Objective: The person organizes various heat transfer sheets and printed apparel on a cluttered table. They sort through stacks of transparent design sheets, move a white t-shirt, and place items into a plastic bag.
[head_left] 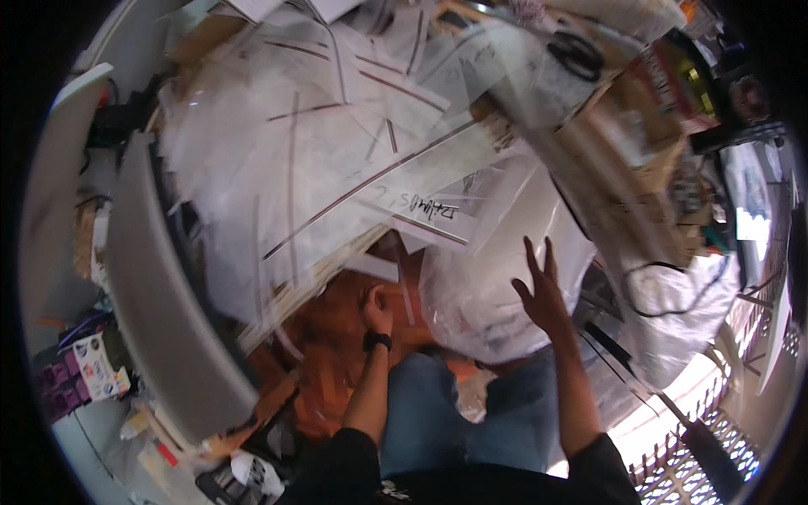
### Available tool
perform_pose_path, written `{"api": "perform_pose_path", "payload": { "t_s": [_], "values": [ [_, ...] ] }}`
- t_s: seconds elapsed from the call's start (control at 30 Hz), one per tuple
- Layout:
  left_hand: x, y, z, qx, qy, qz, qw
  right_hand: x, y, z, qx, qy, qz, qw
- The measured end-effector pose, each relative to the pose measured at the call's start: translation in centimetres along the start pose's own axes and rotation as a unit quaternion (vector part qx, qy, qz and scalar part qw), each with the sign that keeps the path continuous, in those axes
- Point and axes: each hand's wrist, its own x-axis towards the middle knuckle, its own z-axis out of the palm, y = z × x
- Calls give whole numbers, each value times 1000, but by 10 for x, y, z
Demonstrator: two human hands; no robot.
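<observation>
My right hand [543,293] is open, its fingers spread over a large clear plastic bag [505,278] with pale contents I cannot make out. Whether the fingertips touch the bag cannot be told. My left hand [375,310], with a black wristband [376,341] below it, is curled closed above the reddish-brown floor [337,316]; no object shows in it. Just beyond that hand lies a short white strip [370,268]. Ahead spreads a wide pile of whitish translucent sheets [244,185] with dark brown edge strips [370,187]. One white piece [421,210] bears black handwriting.
Cardboard boxes [623,151] are stacked at right, above a white woven sack [682,311]. A black tape roll [576,55] lies at the upper right. A long grey curved panel [164,295] stands at left, near a purple and white package [80,379]. Lattice [707,446] borders the lower right.
</observation>
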Motion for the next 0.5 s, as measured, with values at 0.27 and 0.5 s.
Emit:
{"api": "perform_pose_path", "payload": {
  "t_s": [0.27, 0.5],
  "values": [
    [138, -129, 177, 211, -189, 112, 952, 14, 67, 57, -45, 80, -77, 993],
    [148, -182, 125, 228, -68, 50, 970, 7, 75, 86, 60, 109, -74, 990]
  ]
}}
